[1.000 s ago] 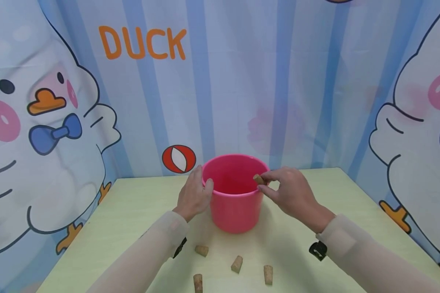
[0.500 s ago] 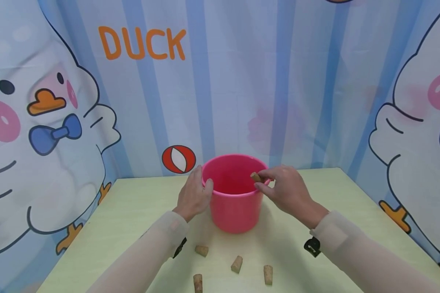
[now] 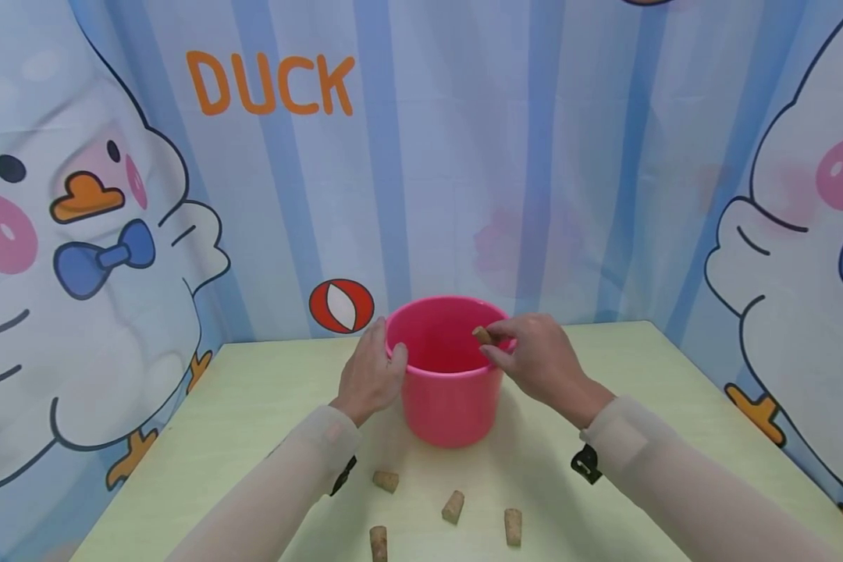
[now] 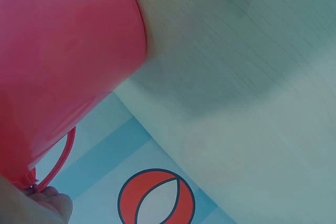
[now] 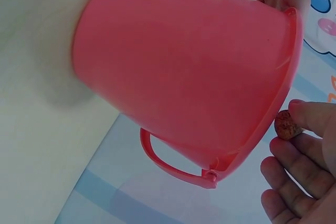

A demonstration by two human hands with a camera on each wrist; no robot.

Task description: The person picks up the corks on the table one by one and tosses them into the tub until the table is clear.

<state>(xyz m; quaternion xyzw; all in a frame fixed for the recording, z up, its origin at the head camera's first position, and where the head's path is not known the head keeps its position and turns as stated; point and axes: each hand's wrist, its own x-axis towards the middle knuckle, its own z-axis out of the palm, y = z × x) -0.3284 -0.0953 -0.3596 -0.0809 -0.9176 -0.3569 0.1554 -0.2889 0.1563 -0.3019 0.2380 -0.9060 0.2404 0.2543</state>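
Observation:
A pink bucket [image 3: 452, 410] stands upright on the table, its mouth facing up. My left hand [image 3: 372, 375] holds the bucket's rim on the left side, its thumb at the near edge. In the left wrist view, a few fingertips [image 4: 55, 203] show beside the bucket's handle [image 4: 60, 163]. Between thumb and fingers, my right hand [image 3: 541, 361] pinches a cork [image 3: 484, 336] over the right part of the bucket's mouth. From the right wrist view, the cork's round end [image 5: 287, 124] appears by the rim. The bucket's bottom inside is hidden.
Several corks lie on the pale table [image 3: 274, 390] in front of the bucket: one cork [image 3: 386, 481] at left, one [image 3: 453, 507] in the middle, one [image 3: 513, 527] at right, another [image 3: 378, 543] nearest. A printed duck curtain [image 3: 449, 156] hangs behind.
My right hand has moved left with the cork, from the bucket's right rim to farther over its mouth. The left hand and bucket stay in place.

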